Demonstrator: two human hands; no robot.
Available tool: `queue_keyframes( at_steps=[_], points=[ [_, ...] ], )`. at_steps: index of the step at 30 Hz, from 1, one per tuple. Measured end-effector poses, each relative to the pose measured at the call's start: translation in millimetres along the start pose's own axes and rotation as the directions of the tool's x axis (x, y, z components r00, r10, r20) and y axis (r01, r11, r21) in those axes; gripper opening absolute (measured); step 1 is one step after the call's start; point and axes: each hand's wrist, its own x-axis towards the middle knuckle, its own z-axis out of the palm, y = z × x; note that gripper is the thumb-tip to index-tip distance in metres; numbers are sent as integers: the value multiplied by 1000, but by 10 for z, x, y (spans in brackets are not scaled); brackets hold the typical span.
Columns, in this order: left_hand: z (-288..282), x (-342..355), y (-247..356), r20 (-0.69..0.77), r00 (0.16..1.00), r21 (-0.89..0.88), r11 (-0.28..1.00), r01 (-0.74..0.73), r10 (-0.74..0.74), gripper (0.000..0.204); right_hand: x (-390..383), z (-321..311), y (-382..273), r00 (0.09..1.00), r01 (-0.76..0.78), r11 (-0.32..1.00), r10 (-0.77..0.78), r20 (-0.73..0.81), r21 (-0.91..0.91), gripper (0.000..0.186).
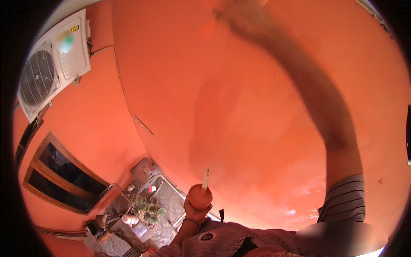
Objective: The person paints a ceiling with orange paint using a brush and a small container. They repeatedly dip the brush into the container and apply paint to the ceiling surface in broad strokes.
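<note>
My left hand (195,212) grips an orange cup (199,199) low in the head view, a pale narrow stick or handle (206,180) standing up out of it. My right arm stretches up across the orange wall (261,111). My right hand (242,15) is at the top of the view, against or very near the wall and smeared by motion; whether it holds anything is unclear.
At left are a white air-conditioner unit (55,77) and a wood-framed window (55,175). Below lie a stone floor (169,201) with a potted plant (147,210), white containers (129,219), hoses and assorted items in the corner.
</note>
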Motion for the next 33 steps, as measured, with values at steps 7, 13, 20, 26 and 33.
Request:
queue_keyframes(
  at_steps=[7, 13, 20, 26, 33],
  points=[
    [117, 29, 2, -26, 999, 8, 1000, 28, -27, 55, -408, 104, -1478, 907, 4, 910, -178, 382, 415, 19],
    [7, 28, -13, -16, 998, -77, 995, 60, -61, 54, 201, -256, 280, 898, -440, 781, 380, 221, 443, 14],
    [37, 25, -31, 6, 998, -59, 996, 68, -68, 54, 333, -519, 538, 967, 97, 922, 3, 256, -375, 23],
    [141, 26, -96, 33, 997, -46, 997, 67, -65, 53, 227, -115, 660, 971, 92, 941, -12, 238, -327, 23],
    [255, -52, -68, -65, 997, 0, 999, 38, -38, 51, -124, 343, -306, 997, 50, 987, -39, 70, -154, 16]
  ],
)
